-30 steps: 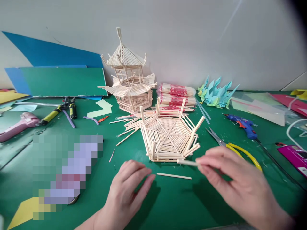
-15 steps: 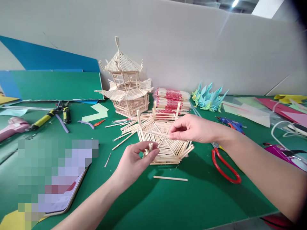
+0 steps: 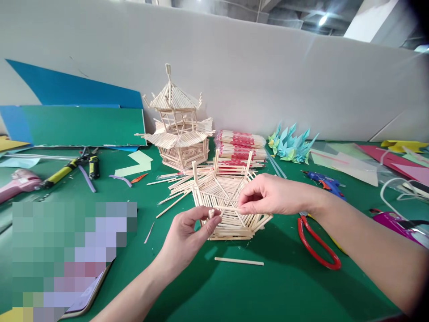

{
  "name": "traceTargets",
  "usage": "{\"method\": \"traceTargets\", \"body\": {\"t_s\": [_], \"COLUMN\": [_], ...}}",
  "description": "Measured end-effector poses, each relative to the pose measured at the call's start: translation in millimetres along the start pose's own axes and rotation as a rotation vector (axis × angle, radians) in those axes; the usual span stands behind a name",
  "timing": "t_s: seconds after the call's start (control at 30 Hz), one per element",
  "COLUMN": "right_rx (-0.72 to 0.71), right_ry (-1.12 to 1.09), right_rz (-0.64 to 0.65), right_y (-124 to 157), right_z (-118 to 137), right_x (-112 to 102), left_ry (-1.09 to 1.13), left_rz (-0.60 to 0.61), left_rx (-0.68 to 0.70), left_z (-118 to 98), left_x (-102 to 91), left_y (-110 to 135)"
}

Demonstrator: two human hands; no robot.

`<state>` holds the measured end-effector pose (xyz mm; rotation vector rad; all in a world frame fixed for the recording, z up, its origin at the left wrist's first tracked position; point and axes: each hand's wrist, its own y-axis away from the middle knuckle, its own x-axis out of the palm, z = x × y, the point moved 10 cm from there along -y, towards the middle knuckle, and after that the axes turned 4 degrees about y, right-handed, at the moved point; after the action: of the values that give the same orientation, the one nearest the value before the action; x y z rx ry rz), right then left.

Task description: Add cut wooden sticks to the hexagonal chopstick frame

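A six-sided base [image 3: 230, 233] built of thin wooden sticks stands before me, with short posts rising at its corners. Thumb and fingers of my left hand [image 3: 189, 232] close around its near-left corner post [image 3: 211, 214]. My right hand [image 3: 261, 197] pinches one end of a wooden stick [image 3: 226, 208], held level above the base; its other end reaches my left fingertips. Whether that stick touches the post is hard to tell. Another loose stick [image 3: 239, 261] lies on the green table in front.
Behind stands a two-tiered stick pagoda [image 3: 179, 120]. Packs of sticks [image 3: 239, 145] and folded blue paper [image 3: 291, 143] lie along the wall. Red-handled scissors [image 3: 318, 246] and a blue glue gun [image 3: 323, 181] are on the right; pliers [image 3: 67, 170] and a partly blurred tablet-like device [image 3: 90, 290] are left.
My right hand has lowered the stick toward the near-left post. My left hand keeps its place at that post. The whole view has shifted slightly, so the scene sits lower.
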<state>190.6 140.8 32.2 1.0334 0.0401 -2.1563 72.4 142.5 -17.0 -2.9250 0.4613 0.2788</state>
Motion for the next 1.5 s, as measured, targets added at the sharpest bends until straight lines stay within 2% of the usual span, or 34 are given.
{"method": "traceTargets", "body": {"t_s": [0.53,0.9,1.2,1.37,1.5], "right_rx": [-0.027,-0.012,-0.037,-0.039,-0.041], "right_ry": [0.015,0.015,0.032,0.049,0.056], "right_rz": [0.029,0.047,0.059,0.075,0.080], "right_y": [-4,-6,-7,-9,-8], "right_z": [2,2,3,3,3], "right_x": [3,5,4,6,5], "left_ry": [-0.008,-0.005,-0.024,-0.042,0.019], "left_rz": [0.065,-0.038,-0.030,-0.055,-0.043], "left_rx": [0.002,0.015,0.023,0.082,0.040], "left_z": [-1,1,1,-7,-5], "left_x": [4.1,-5.2,-3.8,-6.0,-3.6], "left_y": [2,4,3,4,3]}}
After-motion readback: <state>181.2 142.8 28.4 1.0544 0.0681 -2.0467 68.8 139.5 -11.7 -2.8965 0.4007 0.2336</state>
